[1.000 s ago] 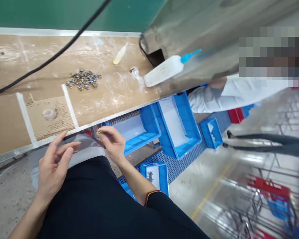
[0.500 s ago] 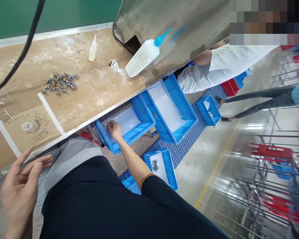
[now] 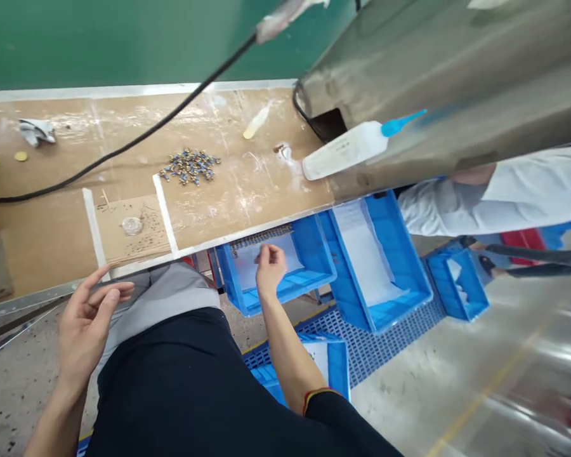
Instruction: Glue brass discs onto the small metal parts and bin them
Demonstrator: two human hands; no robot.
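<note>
My right hand (image 3: 270, 268) hangs over a blue plastic bin (image 3: 314, 273) with a white liner, its fingers curled close together. I cannot tell whether they hold a small part. A row of small metal parts (image 3: 261, 236) lies along the bin's far side. My left hand (image 3: 83, 329) is raised above my grey-and-black lap (image 3: 171, 295), fingers apart and holding nothing. On the cardboard-topped bench (image 3: 247, 209) lies a pile of small blue and brass fittings (image 3: 189, 166), out of reach of neither hand's fingertips by contact.
A white squeeze bottle with a blue nozzle (image 3: 345, 150) lies against a stainless steel panel (image 3: 433, 76). A black cable (image 3: 124, 149) crosses the bench. More blue bins (image 3: 390, 266) stand on a blue floor grid (image 3: 375, 343). A co-worker's white sleeve (image 3: 457, 209) shows at right.
My right hand has risen from inside the bin to above it. My left hand has moved back in over my lap. The whole view has swung slightly.
</note>
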